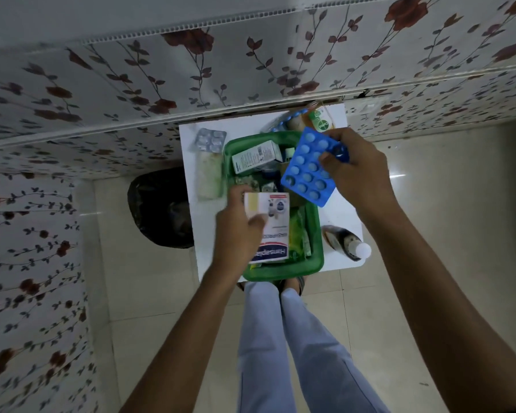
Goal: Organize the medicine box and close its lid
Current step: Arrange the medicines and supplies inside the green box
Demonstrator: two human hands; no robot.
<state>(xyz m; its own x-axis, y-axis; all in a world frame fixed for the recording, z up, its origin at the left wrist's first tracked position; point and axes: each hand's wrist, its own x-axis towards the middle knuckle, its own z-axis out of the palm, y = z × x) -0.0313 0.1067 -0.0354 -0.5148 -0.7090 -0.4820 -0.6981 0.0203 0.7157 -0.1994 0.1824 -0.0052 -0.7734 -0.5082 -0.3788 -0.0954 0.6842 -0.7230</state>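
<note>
A green medicine box (317, 242) sits on a small white table (343, 217), holding a white carton (256, 156), sachets and other packs. My left hand (239, 225) grips a white plaster carton (273, 228) over the box's near half. My right hand (358, 168) pinches a blue blister strip of pills (309, 171) above the box's right side. No lid is visible.
On the table lie a silver blister strip (209, 140), a pale packet (210, 174), a brown antiseptic bottle (319, 119) at the back and a dark bottle with a white cap (347, 242) at the right. A black bag (161, 208) sits on the floor left of the table. My legs (283, 338) stand below.
</note>
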